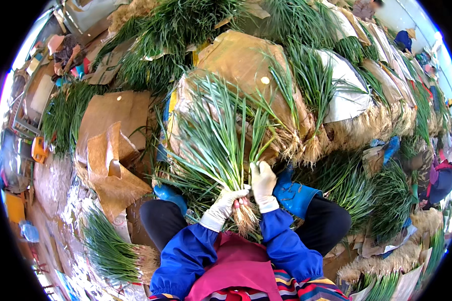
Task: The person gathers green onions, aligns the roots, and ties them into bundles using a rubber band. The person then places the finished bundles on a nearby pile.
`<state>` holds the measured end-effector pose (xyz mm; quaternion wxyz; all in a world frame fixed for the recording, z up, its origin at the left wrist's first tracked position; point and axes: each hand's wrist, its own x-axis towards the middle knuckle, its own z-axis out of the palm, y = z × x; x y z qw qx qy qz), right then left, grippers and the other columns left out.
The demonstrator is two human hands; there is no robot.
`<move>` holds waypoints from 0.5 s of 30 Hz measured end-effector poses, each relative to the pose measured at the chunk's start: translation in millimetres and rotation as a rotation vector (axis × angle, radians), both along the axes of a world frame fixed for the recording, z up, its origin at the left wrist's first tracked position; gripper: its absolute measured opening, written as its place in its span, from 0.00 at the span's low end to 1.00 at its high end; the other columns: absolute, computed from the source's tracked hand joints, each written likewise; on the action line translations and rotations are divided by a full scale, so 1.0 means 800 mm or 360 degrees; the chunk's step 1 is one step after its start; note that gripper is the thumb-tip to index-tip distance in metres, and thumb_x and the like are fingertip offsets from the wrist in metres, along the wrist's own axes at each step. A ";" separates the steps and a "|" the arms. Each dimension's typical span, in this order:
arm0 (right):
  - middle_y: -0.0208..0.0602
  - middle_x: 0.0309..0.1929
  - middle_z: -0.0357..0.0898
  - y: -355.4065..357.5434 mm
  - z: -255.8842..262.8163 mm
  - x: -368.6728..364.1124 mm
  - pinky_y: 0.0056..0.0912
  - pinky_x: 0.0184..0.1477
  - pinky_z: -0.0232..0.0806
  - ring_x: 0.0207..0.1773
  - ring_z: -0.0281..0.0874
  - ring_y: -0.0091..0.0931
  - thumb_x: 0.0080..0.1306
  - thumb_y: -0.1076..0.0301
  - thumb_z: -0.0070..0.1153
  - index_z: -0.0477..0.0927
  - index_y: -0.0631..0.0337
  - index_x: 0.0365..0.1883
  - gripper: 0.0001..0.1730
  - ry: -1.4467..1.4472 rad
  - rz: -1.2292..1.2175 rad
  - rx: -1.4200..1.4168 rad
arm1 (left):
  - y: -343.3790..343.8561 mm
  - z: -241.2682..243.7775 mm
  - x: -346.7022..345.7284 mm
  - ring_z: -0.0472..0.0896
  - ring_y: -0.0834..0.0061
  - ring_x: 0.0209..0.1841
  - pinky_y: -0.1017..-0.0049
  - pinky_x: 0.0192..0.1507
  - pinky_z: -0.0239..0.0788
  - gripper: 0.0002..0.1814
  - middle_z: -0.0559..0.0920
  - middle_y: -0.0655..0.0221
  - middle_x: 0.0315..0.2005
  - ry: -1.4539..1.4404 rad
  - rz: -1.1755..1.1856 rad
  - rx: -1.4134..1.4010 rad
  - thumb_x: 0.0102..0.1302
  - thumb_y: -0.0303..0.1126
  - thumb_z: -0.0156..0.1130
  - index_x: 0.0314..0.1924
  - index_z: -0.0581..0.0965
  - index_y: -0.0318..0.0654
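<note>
A bunch of long green leafy stalks with pale fibrous roots point(226, 150) fans out in front of me, its roots pointing toward my body. My left hand point(226, 205), in a pale glove with bare fingertips showing, grips the bunch just above the roots. My right hand point(263, 182), gloved too, is closed around a thin stalk or leaves at the right side of the bunch; its fingertips are partly hidden. Behind the bunch lies a brown sheet-covered pile point(241, 64). More rooted stalks point(292, 139) rest along its right edge.
Blue boots point(295, 193) show beside my bent knees. A brown folded sheet point(113, 165) lies at left, above a rooted bundle point(113, 248). Covered rows with roots point(361, 126) run to the right. One person point(66, 52) sits far left, another point(442, 180) far right.
</note>
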<state>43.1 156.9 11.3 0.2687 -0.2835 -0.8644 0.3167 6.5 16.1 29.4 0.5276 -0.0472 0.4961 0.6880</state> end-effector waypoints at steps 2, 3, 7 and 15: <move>0.38 0.30 0.74 -0.004 0.014 0.011 0.35 0.30 0.67 0.28 0.74 0.35 0.60 0.67 0.59 0.73 0.59 0.28 0.08 0.0042 0.0203 0.0516 | 0.005 -0.025 0.008 0.70 0.86 0.10 0.88 0.10 0.55 0.08 0.79 0.67 0.15 0.0017 0.0092 -0.0005 0.61 0.30 0.61 0.28 0.79 0.33; 0.38 0.30 0.74 0.000 0.014 0.017 0.36 0.30 0.68 0.29 0.73 0.37 0.57 0.68 0.60 0.73 0.59 0.28 0.08 0.0102 0.0333 0.0602 | 0.007 -0.021 0.010 0.68 0.87 0.09 0.88 0.10 0.54 0.09 0.78 0.67 0.15 0.0005 0.0076 -0.0036 0.61 0.30 0.61 0.26 0.79 0.33; 0.40 0.33 0.76 -0.002 0.020 0.035 0.35 0.31 0.68 0.30 0.75 0.35 0.58 0.73 0.58 0.73 0.60 0.31 0.06 0.0059 0.0657 0.0263 | 0.007 -0.030 0.006 0.75 0.81 0.16 0.84 0.16 0.63 0.06 0.79 0.66 0.17 0.0034 -0.0041 -0.0177 0.59 0.28 0.61 0.28 0.79 0.32; 0.25 0.25 0.72 0.020 0.111 0.114 0.14 0.22 0.55 0.21 0.62 0.12 0.68 0.70 0.48 0.72 0.62 0.35 0.05 -0.0176 0.0879 -0.2060 | -0.003 -0.028 -0.010 0.77 0.82 0.21 0.84 0.23 0.69 0.13 0.81 0.68 0.25 0.0028 -0.0113 -0.0042 0.57 0.28 0.63 0.41 0.79 0.28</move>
